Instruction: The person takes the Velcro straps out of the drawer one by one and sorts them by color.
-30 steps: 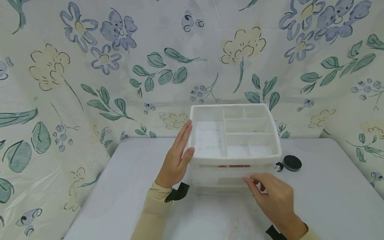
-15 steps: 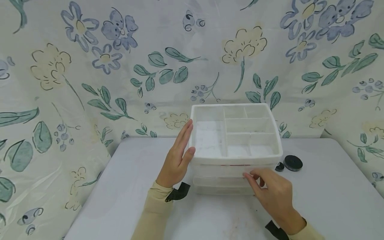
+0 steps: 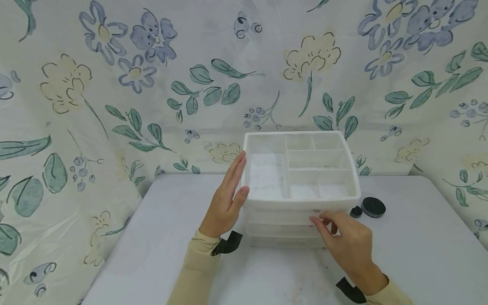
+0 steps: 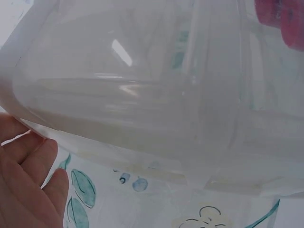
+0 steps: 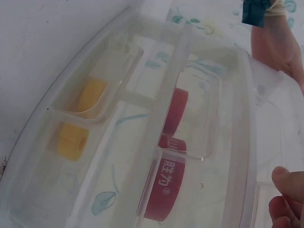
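Near the bench's back edge [image 3: 194,178], the left hand [image 3: 225,205] touched an organizer [image 3: 301,205], fingers straight. The right hand [image 3: 348,241] pinched its drawer [image 3: 278,217].

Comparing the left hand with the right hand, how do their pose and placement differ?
The left hand lies against the left side of the white organizer; the right hand is at the front of the upper drawer. The left hand's fingers are extended, while the right hand's are curled. Both hands come out of pale yellow sleeves.
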A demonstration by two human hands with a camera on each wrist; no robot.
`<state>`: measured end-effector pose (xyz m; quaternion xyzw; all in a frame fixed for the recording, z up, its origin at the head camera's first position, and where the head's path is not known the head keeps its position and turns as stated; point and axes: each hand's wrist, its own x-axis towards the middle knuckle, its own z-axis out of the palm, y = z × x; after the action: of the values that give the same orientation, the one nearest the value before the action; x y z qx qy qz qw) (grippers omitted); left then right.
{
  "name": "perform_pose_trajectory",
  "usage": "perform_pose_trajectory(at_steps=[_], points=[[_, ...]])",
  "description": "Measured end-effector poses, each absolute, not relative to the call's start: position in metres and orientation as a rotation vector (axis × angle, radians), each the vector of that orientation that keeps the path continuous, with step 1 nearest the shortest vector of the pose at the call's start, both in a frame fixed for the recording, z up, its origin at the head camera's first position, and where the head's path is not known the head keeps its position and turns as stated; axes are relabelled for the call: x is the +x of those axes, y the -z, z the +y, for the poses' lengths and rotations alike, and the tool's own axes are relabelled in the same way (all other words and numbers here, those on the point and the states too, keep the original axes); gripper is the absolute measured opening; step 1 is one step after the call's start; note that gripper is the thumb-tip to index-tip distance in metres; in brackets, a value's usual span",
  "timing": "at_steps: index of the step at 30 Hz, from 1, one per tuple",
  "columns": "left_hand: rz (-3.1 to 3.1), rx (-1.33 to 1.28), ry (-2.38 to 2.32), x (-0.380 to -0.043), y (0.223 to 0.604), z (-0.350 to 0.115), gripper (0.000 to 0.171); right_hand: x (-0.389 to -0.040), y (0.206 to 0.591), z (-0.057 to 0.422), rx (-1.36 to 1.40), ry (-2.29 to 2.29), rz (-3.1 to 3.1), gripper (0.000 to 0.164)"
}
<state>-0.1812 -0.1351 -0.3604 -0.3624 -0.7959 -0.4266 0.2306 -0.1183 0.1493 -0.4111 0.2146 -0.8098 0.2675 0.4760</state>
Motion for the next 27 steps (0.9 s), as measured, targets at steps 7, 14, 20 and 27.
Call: perform_pose_trajectory(at_steps=[7,14,20,27], points=[[-2.184,-1.003,1.18,-0.181,0.36,-0.134,0.067,-0.115,0.409,0.148,0.485,-0.681,-2.032,0.049],[-2.179,-1.001,1.179,-0.181,0.359,-0.134,0.066,-0.108,0.412,0.147,0.502,-0.697,-2.058,0.05],[-2.179,-0.996,1.177,-0.18,0.359,-0.134,0.066,-0.103,0.417,0.146,0.515,-0.735,-2.068,0.05],[-2.172,-1.0,1.177,-0.18,0.359,-0.134,0.062,-0.091,0.418,0.144,0.478,-0.857,-2.175,0.023]])
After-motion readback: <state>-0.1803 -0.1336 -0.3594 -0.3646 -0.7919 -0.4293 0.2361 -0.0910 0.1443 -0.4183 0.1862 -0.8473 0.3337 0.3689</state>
